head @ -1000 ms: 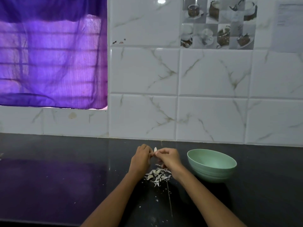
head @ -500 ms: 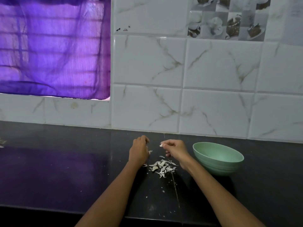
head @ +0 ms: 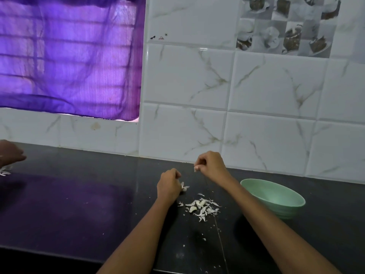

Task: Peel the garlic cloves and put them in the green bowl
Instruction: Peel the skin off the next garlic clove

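on black counter (head: pixel 79 204), garlic clove (head: pixel 184 187) pokes from left hand (head: pixel 168 187).

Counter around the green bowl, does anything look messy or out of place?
Yes. Loose garlic skins and small flakes lie scattered on the black counter between the hands, left of the green bowl. A second small heap of skins sits at the far left edge, under another person's hand.

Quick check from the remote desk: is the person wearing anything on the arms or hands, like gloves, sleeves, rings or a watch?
Nothing worn that shows. The left hand and right hand are bare, with no gloves. Both forearms are bare down to the frame's bottom edge, with no sleeve, watch or bracelet. No ring shows, though the fingers are too small to be sure.
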